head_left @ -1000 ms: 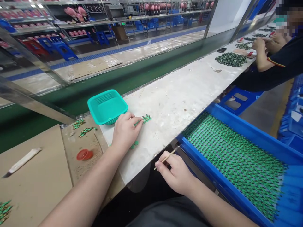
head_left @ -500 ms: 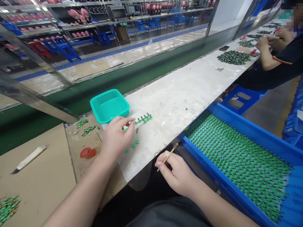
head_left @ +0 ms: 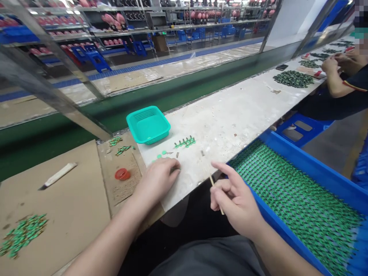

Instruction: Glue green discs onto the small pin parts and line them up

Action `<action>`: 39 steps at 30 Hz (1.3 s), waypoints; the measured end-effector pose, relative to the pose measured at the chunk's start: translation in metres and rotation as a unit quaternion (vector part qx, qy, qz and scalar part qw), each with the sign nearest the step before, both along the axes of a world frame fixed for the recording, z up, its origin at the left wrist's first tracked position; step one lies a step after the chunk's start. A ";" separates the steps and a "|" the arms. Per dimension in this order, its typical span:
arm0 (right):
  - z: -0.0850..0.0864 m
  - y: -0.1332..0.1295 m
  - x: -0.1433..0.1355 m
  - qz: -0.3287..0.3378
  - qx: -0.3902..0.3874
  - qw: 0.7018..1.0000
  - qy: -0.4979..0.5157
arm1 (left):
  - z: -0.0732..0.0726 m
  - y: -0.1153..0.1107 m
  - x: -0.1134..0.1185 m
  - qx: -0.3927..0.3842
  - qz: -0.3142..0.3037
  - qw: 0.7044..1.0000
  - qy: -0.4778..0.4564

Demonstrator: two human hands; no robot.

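My left hand rests low over the white tabletop, fingers curled and thumb close to the index finger. Anything in its fingertips is hidden. Beside it lie green discs and a small brown scrap. Farther back, several small green pieces with dark upright stems stand grouped. My right hand, at the table's near edge, has its thumb and lower fingers closed on a thin wooden-handled brush; the index finger points out straight. The brush's tip is blurred.
A turquoise basket stands behind my left hand. Leftward are a red cup, a white tube-like tool and green-gold pieces on cardboard. At right is a blue tray with rows of green pieces. A co-worker's hands are farther along.
The view has shifted left. My left hand has come down from near the stemmed pieces onto the spot where a row of green discs lay. My right index finger has straightened off the brush.
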State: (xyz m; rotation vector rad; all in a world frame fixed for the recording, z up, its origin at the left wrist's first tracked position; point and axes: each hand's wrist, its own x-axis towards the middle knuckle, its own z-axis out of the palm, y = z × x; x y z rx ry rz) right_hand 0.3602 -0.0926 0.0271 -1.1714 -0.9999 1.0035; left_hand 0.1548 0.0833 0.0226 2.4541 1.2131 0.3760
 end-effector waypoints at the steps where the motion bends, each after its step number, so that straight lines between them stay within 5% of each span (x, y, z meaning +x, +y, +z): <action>1: 0.005 -0.002 0.000 0.008 0.007 1.000 0.007 | 0.003 -0.007 -0.006 -0.010 0.000 1.000 -0.003; 7: 0.025 0.002 -0.001 0.026 0.030 0.999 0.002 | 0.013 -0.065 -0.092 -0.043 0.079 0.995 -0.031; 12: 0.017 0.042 -0.035 0.011 0.051 0.987 -0.154 | -0.007 -0.081 -0.146 0.010 0.144 0.987 -0.066; 15: 0.010 0.072 -0.066 0.034 0.053 0.983 -0.173 | -0.020 -0.086 -0.153 0.057 0.135 0.984 -0.097; 19: 0.002 0.102 -0.098 0.055 0.017 0.996 -0.062 | -0.027 -0.100 -0.159 0.190 0.051 0.977 -0.087; 23: -0.007 0.118 -0.108 0.055 -0.043 0.997 0.024 | -0.032 -0.111 -0.168 0.239 0.022 0.969 -0.058; 33: -0.017 0.118 -0.116 0.056 -0.064 0.995 0.061 | -0.037 -0.110 -0.172 0.219 0.051 0.967 -0.124; 39: -0.019 0.117 -0.115 0.065 -0.058 0.995 0.048 | -0.036 -0.110 -0.171 0.257 0.017 0.961 -0.102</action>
